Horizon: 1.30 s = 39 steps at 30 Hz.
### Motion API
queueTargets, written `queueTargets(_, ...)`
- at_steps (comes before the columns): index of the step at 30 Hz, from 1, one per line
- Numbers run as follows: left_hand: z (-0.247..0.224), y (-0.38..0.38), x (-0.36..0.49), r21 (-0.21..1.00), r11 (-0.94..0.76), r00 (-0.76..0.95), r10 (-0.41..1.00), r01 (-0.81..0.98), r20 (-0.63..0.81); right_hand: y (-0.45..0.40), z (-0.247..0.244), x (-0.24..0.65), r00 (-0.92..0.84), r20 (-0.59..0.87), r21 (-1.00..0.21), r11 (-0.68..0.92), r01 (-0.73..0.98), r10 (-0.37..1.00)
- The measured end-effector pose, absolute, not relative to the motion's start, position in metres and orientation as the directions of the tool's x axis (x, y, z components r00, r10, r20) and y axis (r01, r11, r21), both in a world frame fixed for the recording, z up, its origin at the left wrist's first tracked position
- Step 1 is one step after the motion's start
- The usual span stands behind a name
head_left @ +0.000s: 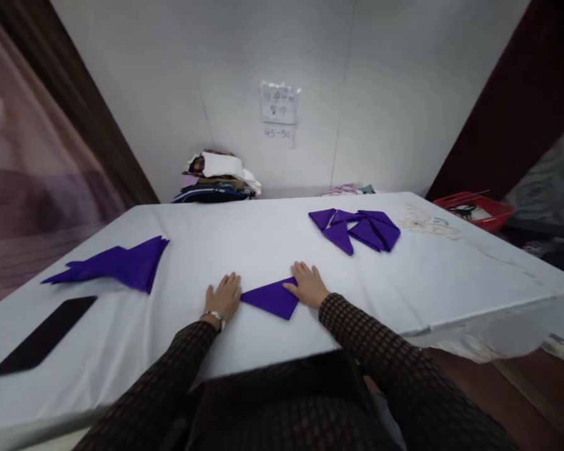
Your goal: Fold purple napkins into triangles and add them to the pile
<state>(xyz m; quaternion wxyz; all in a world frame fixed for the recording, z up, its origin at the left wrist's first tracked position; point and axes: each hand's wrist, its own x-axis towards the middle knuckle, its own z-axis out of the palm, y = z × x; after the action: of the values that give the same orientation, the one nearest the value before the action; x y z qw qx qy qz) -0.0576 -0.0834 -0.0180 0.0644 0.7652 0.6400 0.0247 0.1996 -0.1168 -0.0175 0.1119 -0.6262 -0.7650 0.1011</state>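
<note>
A folded purple cloth (271,299), pointed at its left end, lies flat on the white-covered table in front of me. My left hand (225,297) rests flat beside that point, fingers stretched forward. At the cloth's right end, my right hand (309,285) presses down with its fingers spread, its thumb over the edge. Several more folded purple cloths (373,232) lie in a loose group farther back on the right. To the left is a stack of purple cloth pieces (126,263), fanned at one end.
A dark flat strip (44,335) with slanted ends lies at the left on the white tablecloth (207,238). Folded fabrics (220,178) are piled by the wall. Pale cords (425,220) lie at the right, near a red basket (486,213). A paper sign (279,106) hangs on the wall.
</note>
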Motion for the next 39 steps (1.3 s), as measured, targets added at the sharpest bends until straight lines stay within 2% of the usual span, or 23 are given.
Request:
queueTargets(4,-0.007,-0.092,-0.054,0.225,-0.057,0.059,0.998,0.973,-0.003,-0.116,-0.021,0.201,-0.192,0.028,-0.275,0.192,0.942,0.981)
queueTargets(6,-0.003,-0.1,-0.042,0.248,-0.159,0.15,0.987,0.956,0.054,-0.116,-0.023,0.201,-0.19,0.025,-0.266,0.19,0.945,0.981)
queueTargets(8,-0.002,-0.11,-0.027,0.234,-0.343,0.334,0.939,0.91,0.076,-0.116,-0.024,0.201,-0.192,0.025,-0.258,0.192,0.947,0.981)
queueTargets(10,-0.004,-0.118,-0.014,0.213,-0.48,0.485,0.874,0.851,0.033,-0.116,-0.024,0.202,-0.194,0.022,-0.251,0.193,0.948,0.981)
queueTargets(12,-0.008,-0.121,-0.009,0.206,-0.522,0.537,0.843,0.828,-0.025,-0.115,-0.024,0.202,-0.194,0.017,-0.244,0.193,0.95,0.981)
queueTargets(18,-0.013,-0.115,-0.035,0.208,-0.342,0.363,0.93,0.916,-0.067,-0.114,-0.026,0.204,-0.196,-0.004,-0.235,0.19,0.953,0.981)
queueTargets(21,-0.008,-0.112,-0.041,0.212,-0.256,0.268,0.963,0.943,-0.031,-0.114,-0.026,0.204,-0.196,-0.002,-0.232,0.19,0.954,0.981)
queueTargets(25,0.002,-0.11,-0.022,0.243,-0.357,0.336,0.934,0.902,0.125,-0.115,-0.025,0.203,-0.192,0.009,-0.225,0.189,0.956,0.981)
queueTargets(27,0.007,-0.108,-0.009,0.242,-0.434,0.411,0.901,0.868,0.141,-0.115,-0.025,0.202,-0.193,0.011,-0.217,0.191,0.957,0.981)
queueTargets(30,0.01,-0.104,0.006,0.216,-0.465,0.461,0.884,0.859,0.07,-0.115,-0.025,0.203,-0.194,0.01,-0.215,0.191,0.958,0.981)
queueTargets(39,0.019,-0.082,0.017,0.221,-0.379,0.422,0.884,0.899,-0.2,-0.116,-0.024,0.206,-0.246,0.02,-0.222,0.244,0.944,0.969)
